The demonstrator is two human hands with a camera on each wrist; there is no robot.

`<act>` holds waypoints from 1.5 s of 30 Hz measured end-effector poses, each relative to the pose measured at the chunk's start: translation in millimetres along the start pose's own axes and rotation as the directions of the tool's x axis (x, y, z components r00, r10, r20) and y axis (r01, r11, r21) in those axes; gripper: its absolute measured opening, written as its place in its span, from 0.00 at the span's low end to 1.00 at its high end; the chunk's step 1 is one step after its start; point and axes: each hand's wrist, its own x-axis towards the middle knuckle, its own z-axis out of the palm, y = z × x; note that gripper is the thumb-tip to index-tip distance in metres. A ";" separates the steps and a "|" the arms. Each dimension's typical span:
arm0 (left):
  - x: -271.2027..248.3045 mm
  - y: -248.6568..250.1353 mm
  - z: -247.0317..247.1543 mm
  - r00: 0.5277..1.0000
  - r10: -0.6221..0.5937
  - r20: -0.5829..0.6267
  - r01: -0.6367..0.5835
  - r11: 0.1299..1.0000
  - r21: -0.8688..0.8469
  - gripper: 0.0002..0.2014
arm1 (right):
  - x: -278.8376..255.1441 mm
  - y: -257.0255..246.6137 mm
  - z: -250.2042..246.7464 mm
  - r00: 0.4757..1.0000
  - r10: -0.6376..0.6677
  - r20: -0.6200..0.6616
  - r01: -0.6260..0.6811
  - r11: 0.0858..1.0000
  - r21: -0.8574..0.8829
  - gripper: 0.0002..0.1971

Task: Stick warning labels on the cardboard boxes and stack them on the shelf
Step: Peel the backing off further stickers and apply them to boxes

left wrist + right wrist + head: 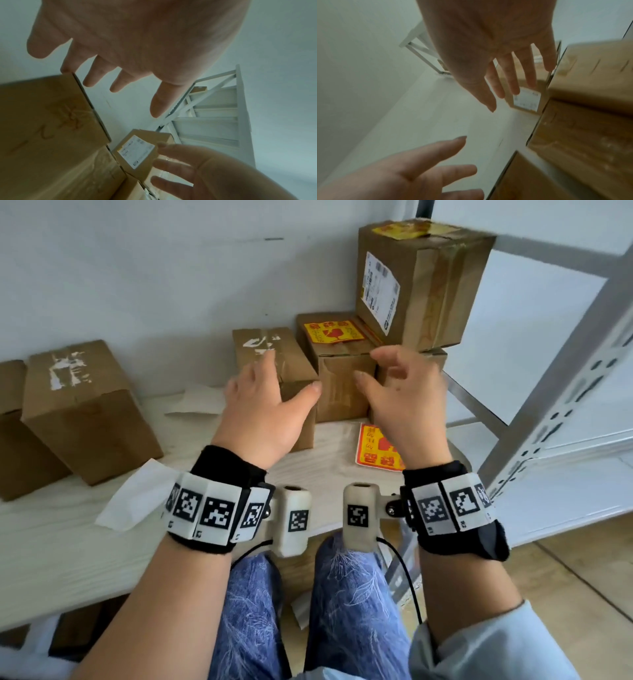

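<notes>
My left hand [274, 392] reaches with spread fingers over a plain cardboard box [274, 361] at the middle of the white shelf board [68, 542]; it holds nothing. In the left wrist view its index fingertip [67, 70] sits right at that box's [42, 121] top edge. Beside it, my right hand [404, 392] hangs with loosely bent fingers in front of a box [342, 385] that bears a yellow-red warning label [332, 332]. A bigger box [421, 285] with a white shipping label is stacked above. A loose warning label [373, 446] lies under my right wrist.
Two more plain boxes [85, 405] stand on the left of the board. White backing papers [137, 501] lie near the front edge and behind my left hand. A grey shelf upright [561, 392] rises at the right, and the wall is close behind the boxes.
</notes>
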 end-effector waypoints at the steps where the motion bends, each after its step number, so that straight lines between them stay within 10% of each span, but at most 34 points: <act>1: -2.6 8.3 4.3 1.000 0.002 0.011 -0.003 0.999 0.051 0.39 | -0.5 5.8 -9.6 1.000 0.026 0.015 -0.026 0.999 -0.021 0.17; 10: -21.8 46.4 54.1 0.987 0.101 -0.126 -0.034 0.894 0.446 0.38 | -26.7 65.1 -57.1 0.905 0.230 0.357 -0.122 0.946 -0.300 0.23; 16: -27.1 56.5 81.6 0.968 0.144 0.205 -0.175 0.975 0.139 0.28 | -35.5 93.5 -49.0 0.821 0.324 0.470 -0.122 0.904 -0.410 0.23; 22: -30.4 46.7 104.4 0.909 0.004 0.417 -0.066 0.989 0.135 0.21 | -38.0 105.0 -40.5 0.916 0.197 0.350 -0.057 0.927 -0.372 0.08; 28: -35.2 51.5 107.6 0.950 0.208 0.231 -0.228 0.972 0.063 0.11 | -34.7 105.9 -39.4 0.983 0.087 0.162 -0.055 0.980 -0.192 0.09; 37: -29.6 49.7 110.2 0.899 0.296 0.322 -0.410 0.828 0.383 0.20 | -27.8 89.4 -50.2 0.992 0.062 0.113 -0.059 0.998 -0.031 0.05; 45: -30.2 48.3 102.7 0.889 0.368 0.272 -0.446 0.828 0.339 0.13 | -32.7 85.4 -48.0 0.993 0.041 0.107 -0.040 0.999 -0.010 0.06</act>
